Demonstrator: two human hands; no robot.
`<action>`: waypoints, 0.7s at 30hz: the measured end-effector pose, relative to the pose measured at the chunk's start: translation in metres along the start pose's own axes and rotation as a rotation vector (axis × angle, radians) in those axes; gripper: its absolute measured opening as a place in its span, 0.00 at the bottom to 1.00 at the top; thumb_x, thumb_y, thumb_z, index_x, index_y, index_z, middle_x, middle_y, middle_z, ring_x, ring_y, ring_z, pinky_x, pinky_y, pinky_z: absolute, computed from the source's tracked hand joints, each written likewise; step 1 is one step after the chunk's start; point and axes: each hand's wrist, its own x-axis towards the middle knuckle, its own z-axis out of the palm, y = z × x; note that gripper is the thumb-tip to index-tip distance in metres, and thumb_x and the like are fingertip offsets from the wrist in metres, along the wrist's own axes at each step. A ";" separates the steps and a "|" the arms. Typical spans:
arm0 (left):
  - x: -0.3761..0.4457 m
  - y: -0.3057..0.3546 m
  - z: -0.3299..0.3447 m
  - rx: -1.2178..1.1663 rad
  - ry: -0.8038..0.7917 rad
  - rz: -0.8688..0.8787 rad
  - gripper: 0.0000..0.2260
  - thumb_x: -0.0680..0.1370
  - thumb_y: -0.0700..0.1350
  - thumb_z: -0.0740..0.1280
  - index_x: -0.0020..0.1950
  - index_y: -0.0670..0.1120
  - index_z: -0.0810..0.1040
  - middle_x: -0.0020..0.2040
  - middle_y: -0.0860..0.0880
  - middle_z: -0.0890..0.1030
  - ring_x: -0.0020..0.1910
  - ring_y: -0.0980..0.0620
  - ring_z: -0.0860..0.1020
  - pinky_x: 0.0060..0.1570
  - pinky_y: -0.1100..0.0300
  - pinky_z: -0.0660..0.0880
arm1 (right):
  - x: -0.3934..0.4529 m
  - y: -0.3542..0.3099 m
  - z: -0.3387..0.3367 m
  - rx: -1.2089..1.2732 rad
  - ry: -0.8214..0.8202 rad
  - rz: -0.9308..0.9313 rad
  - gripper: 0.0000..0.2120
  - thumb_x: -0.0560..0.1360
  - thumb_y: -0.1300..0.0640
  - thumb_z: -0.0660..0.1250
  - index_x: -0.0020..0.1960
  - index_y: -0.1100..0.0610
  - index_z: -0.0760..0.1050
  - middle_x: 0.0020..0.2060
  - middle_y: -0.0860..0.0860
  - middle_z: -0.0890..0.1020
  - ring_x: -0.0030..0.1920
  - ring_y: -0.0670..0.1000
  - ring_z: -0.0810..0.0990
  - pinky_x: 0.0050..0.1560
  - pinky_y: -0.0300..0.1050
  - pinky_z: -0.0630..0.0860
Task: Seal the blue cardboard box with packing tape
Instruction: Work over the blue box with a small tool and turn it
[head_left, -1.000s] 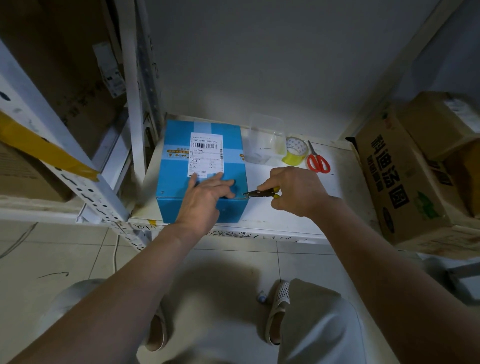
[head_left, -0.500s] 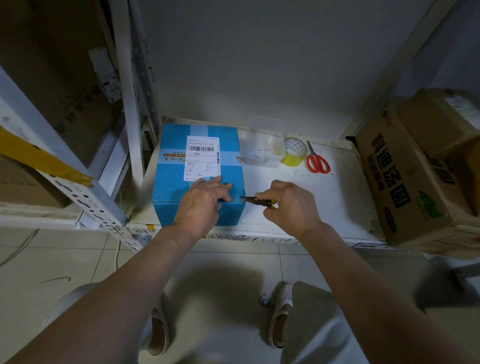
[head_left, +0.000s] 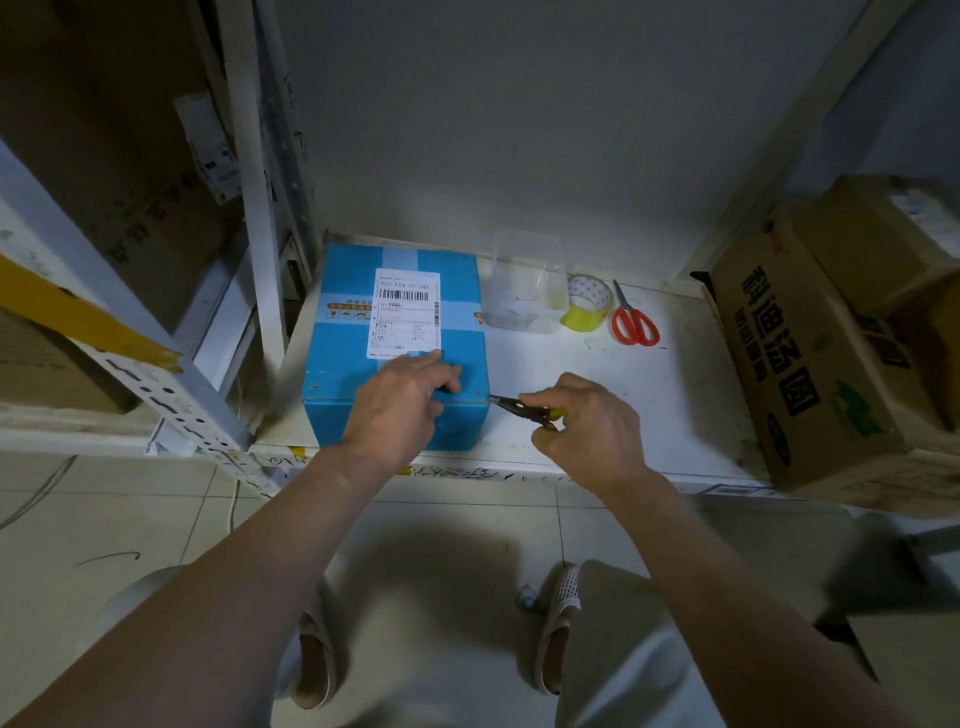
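Here, held down flat: blue box (head_left: 363, 374) on white shelf (head_left: 649, 405), under left hand (head_left: 400, 410), fingers straight.
Looked stiff, light; best pressed on top. Gripped tight in right hand (head_left: 587, 426): 1 small tool (head_left: 514, 404), tip at box corner.

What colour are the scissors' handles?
Red-orange; the scissors show best in the head view, on the shelf.

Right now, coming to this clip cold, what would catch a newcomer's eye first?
The blue cardboard box on the white shelf, with a white barcode label on top and the left hand resting on its near edge. Beside it, the right hand grips a pointed yellow-handled tool at the box's near right corner. Behind sit a clear container, yellow tape roll and red scissors.
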 end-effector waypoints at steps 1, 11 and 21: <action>0.000 -0.002 -0.001 0.018 -0.012 0.009 0.16 0.73 0.37 0.69 0.58 0.50 0.78 0.68 0.52 0.73 0.70 0.50 0.67 0.69 0.58 0.60 | 0.001 0.000 -0.001 -0.041 -0.007 -0.030 0.18 0.71 0.55 0.69 0.60 0.43 0.78 0.47 0.42 0.78 0.47 0.44 0.75 0.43 0.37 0.71; -0.004 -0.025 -0.011 0.078 0.064 0.212 0.24 0.59 0.21 0.69 0.48 0.43 0.84 0.54 0.47 0.83 0.59 0.44 0.78 0.63 0.51 0.67 | 0.017 -0.016 -0.011 -0.258 -0.063 -0.224 0.18 0.76 0.51 0.63 0.64 0.41 0.73 0.53 0.47 0.77 0.54 0.51 0.72 0.52 0.45 0.64; -0.010 -0.025 -0.016 -0.067 0.121 0.062 0.10 0.68 0.35 0.74 0.49 0.44 0.85 0.53 0.48 0.83 0.61 0.49 0.76 0.64 0.59 0.67 | 0.004 -0.024 0.008 -0.161 0.138 -0.291 0.16 0.62 0.56 0.74 0.50 0.47 0.84 0.34 0.49 0.79 0.33 0.52 0.78 0.31 0.41 0.72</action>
